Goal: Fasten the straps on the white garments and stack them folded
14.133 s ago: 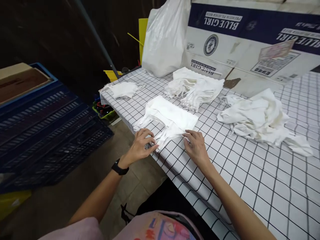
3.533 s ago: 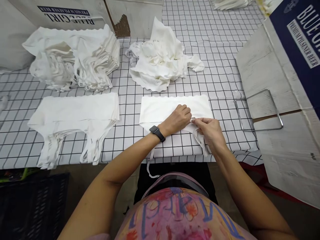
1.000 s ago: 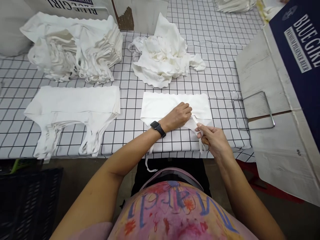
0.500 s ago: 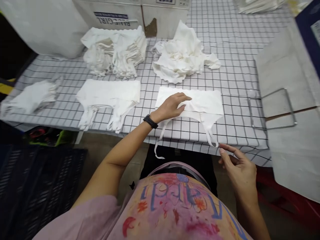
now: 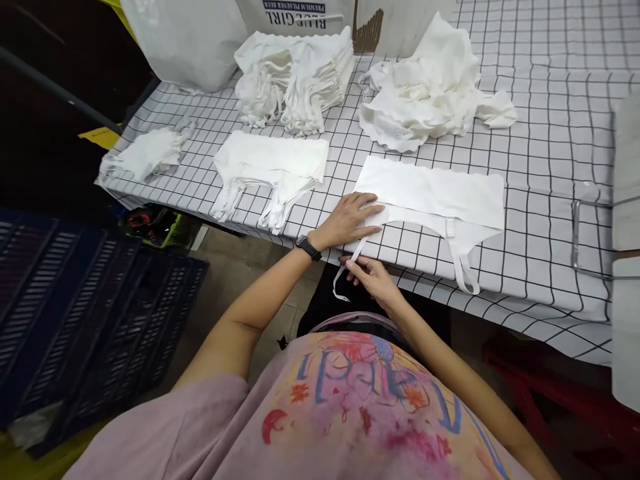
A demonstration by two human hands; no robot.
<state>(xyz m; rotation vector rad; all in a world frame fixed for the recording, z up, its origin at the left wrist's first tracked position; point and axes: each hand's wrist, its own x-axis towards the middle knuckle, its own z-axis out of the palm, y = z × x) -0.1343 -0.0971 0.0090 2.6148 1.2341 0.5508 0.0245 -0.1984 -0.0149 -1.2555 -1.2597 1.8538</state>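
A white strapped bra top [image 5: 440,193] lies folded flat near the table's front edge, its straps pointing towards me. On its lower left part rests my left hand [image 5: 350,217], open, fingers spread and lying flat on the cloth. My right hand [image 5: 373,277] is just below it at the table edge, thumb and fingers closed on the left strap [image 5: 341,288], whose loose end hangs over the edge. The right strap [image 5: 465,273] lies in a loop at the edge, touched by neither hand.
A neat stack of white tops [image 5: 273,160] lies left, a taller stack [image 5: 295,73] behind it. A crumpled white pile [image 5: 425,87] sits behind the bra top. Further left is a small white bundle [image 5: 150,153]. A metal wire handle [image 5: 575,237] and white box [image 5: 627,300] stand right.
My right hand has moved left from the right strap to the left strap. My left hand has slid to the top's left end, flattening out. The view has shifted left.
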